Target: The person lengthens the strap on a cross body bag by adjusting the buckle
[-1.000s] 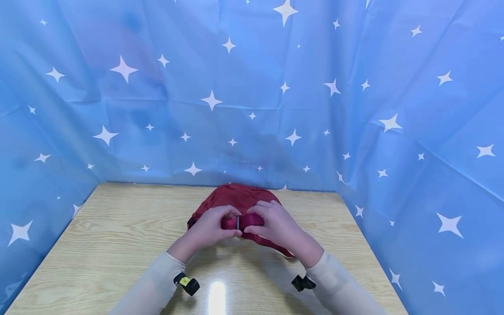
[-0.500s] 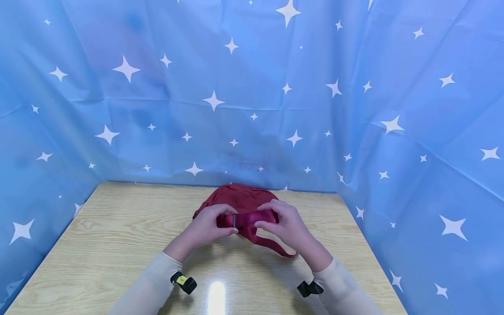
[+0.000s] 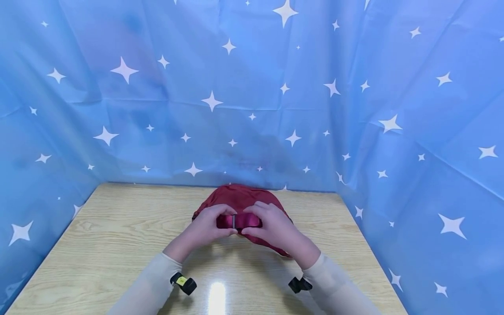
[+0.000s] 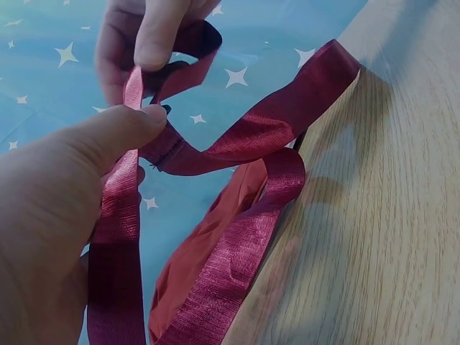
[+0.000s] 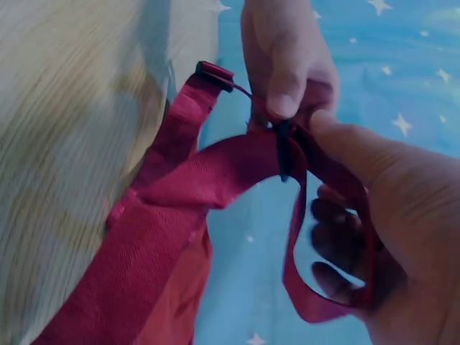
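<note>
A dark red cloth item [image 3: 238,195] with long straps lies at the far middle of the table; its kind is unclear. Just in front of it, my left hand [image 3: 204,225] pinches the shiny red strap [image 3: 249,220] beside a dark slider buckle [image 3: 234,221]. My right hand [image 3: 275,226] pinches the same strap right of the buckle, thumb and fingers curled round it. In the right wrist view, the strap passes through the buckle [image 5: 284,154] and hangs in a loop below my right hand [image 5: 420,208]. A second buckle [image 5: 214,75] shows on another strap piece.
The light wooden table [image 3: 118,245] spreads under both arms. Blue curtain [image 3: 252,87] with white stars stands along the back and both sides. Each sleeve bears a small black wrist device, such as the left one [image 3: 183,283].
My right hand drew away to the right along the strap half a second ago, and now is back near the buckle. My left hand has shifted slightly left with the buckle.
</note>
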Available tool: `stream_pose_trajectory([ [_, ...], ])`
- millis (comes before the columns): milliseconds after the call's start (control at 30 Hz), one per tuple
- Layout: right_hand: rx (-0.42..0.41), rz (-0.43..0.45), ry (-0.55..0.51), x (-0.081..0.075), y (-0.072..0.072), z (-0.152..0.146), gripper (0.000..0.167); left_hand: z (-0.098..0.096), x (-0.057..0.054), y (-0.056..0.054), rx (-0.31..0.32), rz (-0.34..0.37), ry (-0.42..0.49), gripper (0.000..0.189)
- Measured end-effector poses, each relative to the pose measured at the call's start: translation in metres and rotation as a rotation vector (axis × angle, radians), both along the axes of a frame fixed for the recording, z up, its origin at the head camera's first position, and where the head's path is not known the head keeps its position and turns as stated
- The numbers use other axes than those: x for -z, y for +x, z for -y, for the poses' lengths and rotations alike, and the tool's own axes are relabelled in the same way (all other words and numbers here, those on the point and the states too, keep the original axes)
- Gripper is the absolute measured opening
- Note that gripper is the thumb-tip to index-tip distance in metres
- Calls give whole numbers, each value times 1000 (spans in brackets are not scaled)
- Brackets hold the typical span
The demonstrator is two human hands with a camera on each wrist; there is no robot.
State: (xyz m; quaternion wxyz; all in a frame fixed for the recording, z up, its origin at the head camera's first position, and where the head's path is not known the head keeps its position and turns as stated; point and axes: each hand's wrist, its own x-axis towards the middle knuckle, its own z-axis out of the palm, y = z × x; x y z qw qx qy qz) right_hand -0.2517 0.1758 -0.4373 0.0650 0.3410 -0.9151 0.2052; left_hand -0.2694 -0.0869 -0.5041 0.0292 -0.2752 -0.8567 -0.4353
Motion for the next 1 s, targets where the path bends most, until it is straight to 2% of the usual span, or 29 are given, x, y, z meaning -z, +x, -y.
stream_pose_trajectory([
  [133,-10,-51,-4,2,-1,4,44,0,1,0,2,4,-1,43],
  [267,-8,-45,-74,4,-2,4,42,2,1,-1,5,6,10,43],
  [500,10,19,-226,3,0,-4,38,7,4,-3,-5,-44,12,43],
  [667,15,87,-332,3,2,-11,34,11,5,-4,-4,0,32,41],
  [800,6,99,-332,6,0,-16,36,13,3,-3,-9,33,44,40],
  [1000,-23,40,-307,15,-2,-22,45,14,1,-2,-20,46,52,40],
])
